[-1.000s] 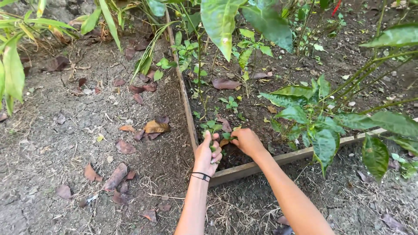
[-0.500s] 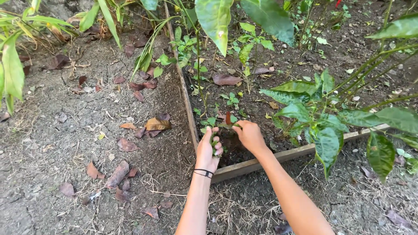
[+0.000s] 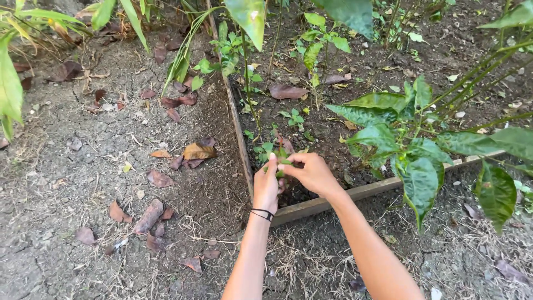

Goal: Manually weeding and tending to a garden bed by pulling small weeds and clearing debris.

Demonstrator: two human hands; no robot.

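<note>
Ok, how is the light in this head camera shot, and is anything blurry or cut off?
Head view: soft, even daylight, no hard shadows or glare; the left hand and right hand at the small green plant look sharp; the large leaves along the top edge are cropped and slightly soft.

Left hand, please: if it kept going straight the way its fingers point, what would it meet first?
The left hand points up the picture into the bed, so it would likely meet the small green seedling at its fingertips first, then bare soil beyond; depth is hard to judge.
</note>
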